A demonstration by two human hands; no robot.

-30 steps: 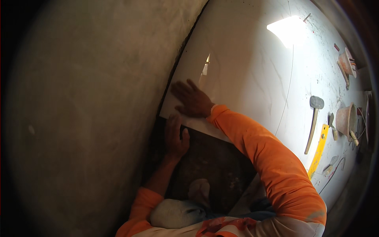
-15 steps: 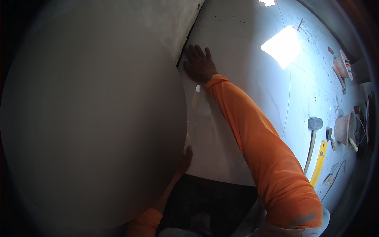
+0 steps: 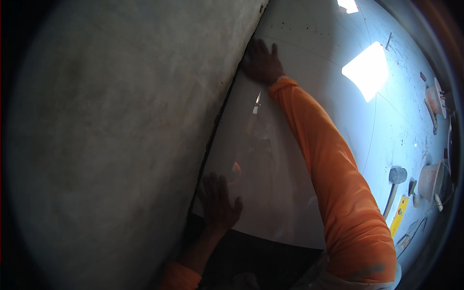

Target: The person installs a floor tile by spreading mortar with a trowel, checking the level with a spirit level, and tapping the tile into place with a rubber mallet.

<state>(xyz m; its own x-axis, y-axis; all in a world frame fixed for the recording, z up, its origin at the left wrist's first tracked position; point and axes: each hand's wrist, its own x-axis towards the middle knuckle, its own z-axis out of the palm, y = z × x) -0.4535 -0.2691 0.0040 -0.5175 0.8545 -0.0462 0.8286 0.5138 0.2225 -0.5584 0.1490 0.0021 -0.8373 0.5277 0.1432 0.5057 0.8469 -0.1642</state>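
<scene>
A glossy pale tile (image 3: 270, 193) fills the middle, its left edge along a dark gap beside a rough grey wall (image 3: 121, 121). Near the tile's close left corner, my left hand (image 3: 220, 200) lies with fingers extended and thumb apart, holding nothing. Farther off, by the same gap, my right hand (image 3: 262, 62) rests flat on the pale surface with its fingers spread. An orange sleeve (image 3: 333, 174) covers my right arm. Light and an orange patch reflect off the tile between the hands.
To the right lie a rubber mallet (image 3: 397, 176), a yellow spirit level (image 3: 399, 215) and a trowel-like tool (image 3: 408, 237). Beyond stand a bucket (image 3: 429, 181) and another bucket-like container (image 3: 433, 99). A dark area (image 3: 261, 256) borders the tile's near edge.
The large smooth grey shape that covered the left is gone, and the wall and gap show there. My left hand, mostly hidden before, is now in full view. Everything sits slightly farther right.
</scene>
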